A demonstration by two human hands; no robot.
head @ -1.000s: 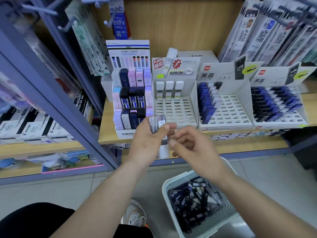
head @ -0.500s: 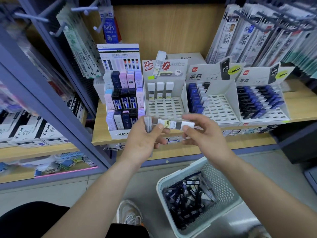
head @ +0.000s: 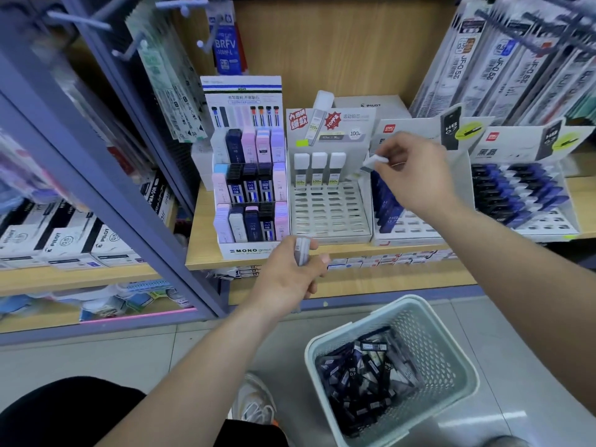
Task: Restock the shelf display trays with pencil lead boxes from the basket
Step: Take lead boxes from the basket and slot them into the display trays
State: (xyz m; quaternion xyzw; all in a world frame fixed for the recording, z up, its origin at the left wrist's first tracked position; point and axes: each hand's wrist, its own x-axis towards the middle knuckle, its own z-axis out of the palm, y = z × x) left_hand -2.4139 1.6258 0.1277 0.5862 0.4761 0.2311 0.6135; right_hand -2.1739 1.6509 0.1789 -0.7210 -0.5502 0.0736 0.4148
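Note:
My right hand (head: 416, 175) is raised to the top right corner of the white slotted tray (head: 329, 217) and grips a white-capped lead box (head: 374, 163) by one end. Three matching boxes (head: 317, 169) stand in that tray's back row. My left hand (head: 290, 272) sits lower, in front of the shelf edge, closed around a small bundle of clear lead boxes (head: 302, 250). A pale green basket (head: 451, 359) on the floor holds several dark lead boxes.
A MONO display (head: 248, 188) full of boxes stands left of the white tray. Two more trays (head: 403, 227) (head: 522, 195) with blue and black boxes stand to the right. Hanging refill packs (head: 516, 59) crowd the upper right. A purple shelf post (head: 106, 175) runs at left.
My right hand has pulled one lead box from the bundle and lifted it up and right to the white tray's back row. My left hand stayed low with the remaining boxes.

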